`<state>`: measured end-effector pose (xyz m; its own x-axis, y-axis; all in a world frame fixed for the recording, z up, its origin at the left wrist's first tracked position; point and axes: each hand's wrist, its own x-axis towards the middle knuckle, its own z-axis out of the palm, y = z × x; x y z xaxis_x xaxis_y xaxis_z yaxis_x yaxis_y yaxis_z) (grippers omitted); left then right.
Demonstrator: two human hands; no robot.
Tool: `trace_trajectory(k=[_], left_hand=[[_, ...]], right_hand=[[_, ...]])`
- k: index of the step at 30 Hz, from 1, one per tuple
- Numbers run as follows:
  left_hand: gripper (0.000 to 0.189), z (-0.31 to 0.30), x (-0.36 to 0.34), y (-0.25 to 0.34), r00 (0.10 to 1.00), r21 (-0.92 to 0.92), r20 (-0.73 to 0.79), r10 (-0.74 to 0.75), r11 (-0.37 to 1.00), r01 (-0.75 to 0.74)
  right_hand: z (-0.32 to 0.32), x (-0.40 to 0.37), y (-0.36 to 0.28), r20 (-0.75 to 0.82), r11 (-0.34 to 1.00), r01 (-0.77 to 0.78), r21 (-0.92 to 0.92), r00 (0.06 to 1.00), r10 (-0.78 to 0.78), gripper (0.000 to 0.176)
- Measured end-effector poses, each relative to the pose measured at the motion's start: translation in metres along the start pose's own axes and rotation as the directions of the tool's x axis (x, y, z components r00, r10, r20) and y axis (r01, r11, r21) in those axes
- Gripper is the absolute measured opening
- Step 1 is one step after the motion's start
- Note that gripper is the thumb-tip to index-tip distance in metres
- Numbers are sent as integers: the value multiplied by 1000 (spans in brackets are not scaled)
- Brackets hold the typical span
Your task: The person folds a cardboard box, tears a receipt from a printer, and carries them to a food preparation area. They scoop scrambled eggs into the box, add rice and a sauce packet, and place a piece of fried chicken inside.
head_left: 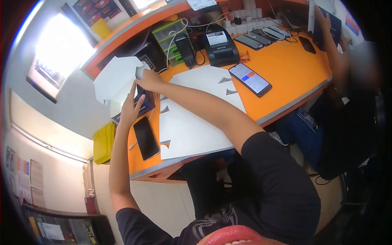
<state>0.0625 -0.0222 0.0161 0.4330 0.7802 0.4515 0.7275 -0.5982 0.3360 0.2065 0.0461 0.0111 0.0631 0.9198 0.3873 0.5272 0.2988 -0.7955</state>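
My left hand (130, 109) is beside a dark blue printed box (146, 107) at the left of the orange desk, its fingers apart and touching the white cardboard. My right hand (149, 80) is closed on a flap of the white cardboard piece (116, 77), which stands open above the box. Its fingertips are partly hidden. A large flat white cardboard sheet (196, 122) with curved cut-outs lies under my right forearm. Near my left wrist a black phone (146, 138) lies face up.
A lit phone (250, 79) lies right of the sheet, below a black receipt printer (221, 49). Several phones (261, 37) and cables are at the back. A yellow case (104, 143) stands left. Another person's arm (332, 49) holds a dark item at the far right.
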Motion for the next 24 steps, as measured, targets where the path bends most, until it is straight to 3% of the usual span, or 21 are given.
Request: trace_trajectory(k=[3, 4, 5, 6, 7, 9, 10, 13, 16, 19, 20, 24], left_hand=[[39, -8, -1, -21, 954, -66, -298, -8, 998, -12], [35, -17, 0, -29, 902, -94, -416, -112, 992, 80], [38, -28, 3, -43, 866, 173, -484, -122, 957, 231], [40, -41, 5, -58, 829, 411, -549, -109, 828, 381], [43, -50, 6, -75, 853, 427, -455, -254, 779, 460], [48, -59, 12, -113, 806, 483, -255, -535, 651, 585], [51, -62, 17, -128, 782, 433, -128, -610, 675, 598], [50, -51, 25, -151, 708, 406, 50, -704, 662, 630], [45, -40, 23, -176, 856, 545, -48, -515, 705, 454], [38, -23, 31, -213, 852, 523, -69, -519, 709, 474], [31, -18, 33, -224, 843, 523, -74, -532, 699, 487], [36, -40, 30, -161, 739, 530, -35, -673, 614, 585]], right_hand=[[1, 8, -31, 144, 968, -61, -242, 985, 98, 30], [4, 13, -37, 192, 950, -53, -307, 974, 117, 30], [9, 15, -42, 190, 933, -37, -358, 975, 112, 28], [16, 17, -43, 189, 913, -23, -407, 976, 109, 27], [25, 17, -43, 191, 890, -9, -455, 976, 107, 26], [40, 27, -42, 221, 881, -101, -461, 949, 225, 25], [44, 30, -42, 234, 873, -147, -466, 931, 281, 25], [48, 27, -31, 139, 904, -88, -419, 977, 159, 24], [51, 18, -18, 125, 906, -47, -421, 986, 109, 23], [59, 14, -8, 38, 923, -84, -375, 994, 105, 22], [66, 17, -7, -63, 935, -189, -299, 982, 178, 22], [59, 37, -23, 126, 852, -238, -466, 936, 330, 23]])
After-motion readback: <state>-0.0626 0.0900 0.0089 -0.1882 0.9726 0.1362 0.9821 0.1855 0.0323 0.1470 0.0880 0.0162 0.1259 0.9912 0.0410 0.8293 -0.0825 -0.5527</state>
